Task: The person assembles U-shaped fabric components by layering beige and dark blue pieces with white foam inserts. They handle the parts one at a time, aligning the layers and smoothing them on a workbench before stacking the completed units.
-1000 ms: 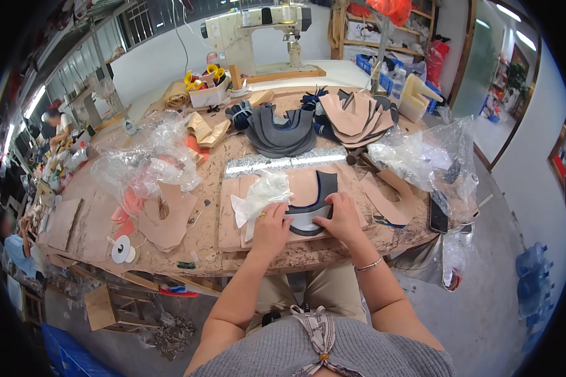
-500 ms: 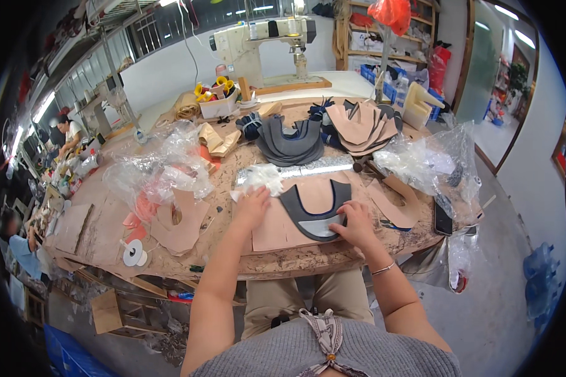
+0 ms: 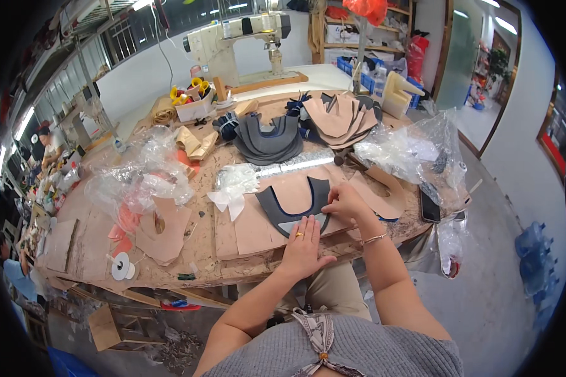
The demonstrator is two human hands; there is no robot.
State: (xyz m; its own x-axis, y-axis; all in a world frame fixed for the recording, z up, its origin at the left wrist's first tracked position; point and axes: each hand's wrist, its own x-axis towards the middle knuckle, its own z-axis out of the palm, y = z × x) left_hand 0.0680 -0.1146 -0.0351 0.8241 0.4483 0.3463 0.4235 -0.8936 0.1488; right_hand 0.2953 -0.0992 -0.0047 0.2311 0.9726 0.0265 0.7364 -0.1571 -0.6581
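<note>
A dark grey U-shaped shoe-upper piece (image 3: 271, 206) with a blue-edged inner curve lies on a pale pink-beige sheet (image 3: 248, 232) at the table's front. Along its near curve runs a pale strip (image 3: 287, 227), partly covered by my left hand (image 3: 304, 247), which rests flat on it with the fingers stretched out. At the right edge of the grey piece, my right hand (image 3: 348, 202) has its fingers curled into a pinch. Whatever is between those fingertips is hidden. White scraps (image 3: 233, 188) lie just left of the grey piece.
Behind lie stacked grey pieces (image 3: 269, 143) and beige pieces (image 3: 339, 119), with a metal ruler (image 3: 295, 163) in front. Clear plastic bags (image 3: 409, 147) flank the work. A phone (image 3: 429, 204) lies at right, a white spool (image 3: 123, 269) at left. A sewing machine (image 3: 233, 53) stands behind.
My left hand has moved right, from the white scraps onto the near curve of the grey piece. My right hand has shifted up along its right edge. The whole view has swung slightly right.
</note>
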